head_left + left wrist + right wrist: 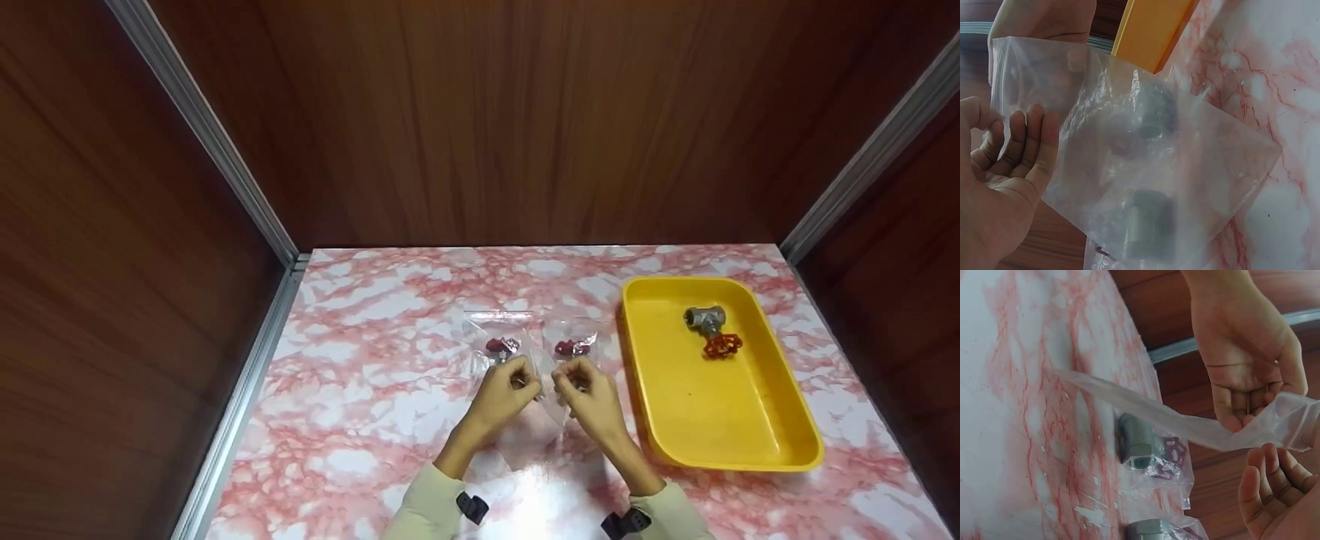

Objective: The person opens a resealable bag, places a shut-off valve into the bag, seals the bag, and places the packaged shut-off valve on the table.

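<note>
Between my two hands hangs a clear zip-lock bag [1230, 146], its grooved mouth at the fingers and its lower corner pointing down toward the table. My left hand [504, 394] pinches one side of the mouth between thumb and fingertips. The other side is pinched by my right hand [595, 397]. No contents show in the held bag. Just beyond it, two bagged valves lie side by side: the left bagged valve [501, 346] and the right bagged valve [572, 348], both with dark red handwheels. Their grey bodies show through the plastic in the left wrist view, partly hidden in the head view.
A yellow tray [712, 427] stands to the right of my right hand. Inside, near its back, lies an unbagged grey valve [709, 321] with a red handwheel. Wood-patterned panels [480, 135] enclose the pink-marbled tabletop [360, 360] at the back and sides.
</note>
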The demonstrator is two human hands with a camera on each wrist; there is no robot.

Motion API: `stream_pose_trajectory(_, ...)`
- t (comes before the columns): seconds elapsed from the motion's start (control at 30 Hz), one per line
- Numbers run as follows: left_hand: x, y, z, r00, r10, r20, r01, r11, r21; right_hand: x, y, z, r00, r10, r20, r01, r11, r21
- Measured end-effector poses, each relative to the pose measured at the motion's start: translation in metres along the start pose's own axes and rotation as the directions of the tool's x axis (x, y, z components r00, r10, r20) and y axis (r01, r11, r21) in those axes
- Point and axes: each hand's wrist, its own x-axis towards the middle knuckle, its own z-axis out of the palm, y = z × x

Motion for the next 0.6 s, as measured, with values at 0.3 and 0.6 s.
stream_pose_trajectory(0.3,0.000,-0.001,-0.004,0.999,-0.045,0.010,0.046,0.996,-0.072,0.006,0.001,-0.009,0.997,0.041,-0.071,-0.045,0.997,-0.059)
stream_pose_trajectory(0.6,-0.001,-0.003,-0.012,0.998,-0.061,-0.028,0.058,0.992,-0.109,0.011,0.005,-0.020,0.990,0.067,-0.121,-0.082,0.989,-0.122)
